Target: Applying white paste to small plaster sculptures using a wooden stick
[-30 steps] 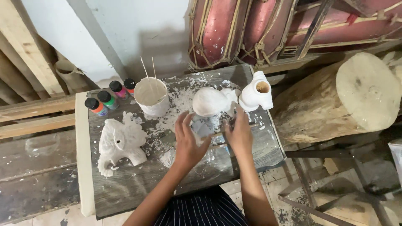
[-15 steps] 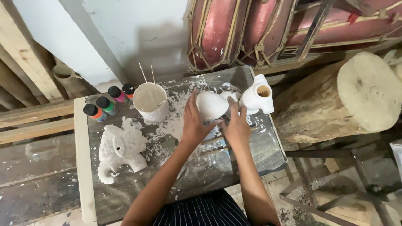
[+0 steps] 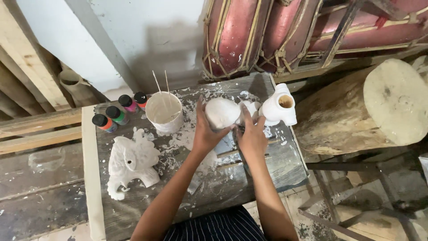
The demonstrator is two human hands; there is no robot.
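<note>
My left hand point(image 3: 206, 132) grips a white plaster figure point(image 3: 221, 111) from its left side and holds it just above the small wooden table point(image 3: 249, 178). My right hand point(image 3: 252, 138) is against the figure's right underside, fingers curled around it. A second white plaster piece with a round hole point(image 3: 279, 107) stands right behind my right hand. A white plaster elephant point(image 3: 130, 163) stands on the left part of the table, apart from both hands.
A white cup with two thin sticks point(image 3: 164, 111) stands left of the figure. Several small paint bottles point(image 3: 118, 114) line the table's back left. A big log point(image 3: 370, 111) lies to the right, red drums point(image 3: 249, 35) behind, planks point(image 3: 35, 129) to the left.
Both hands moved away from me across the table and closed around the white plaster figure; the view also shifted slightly.
</note>
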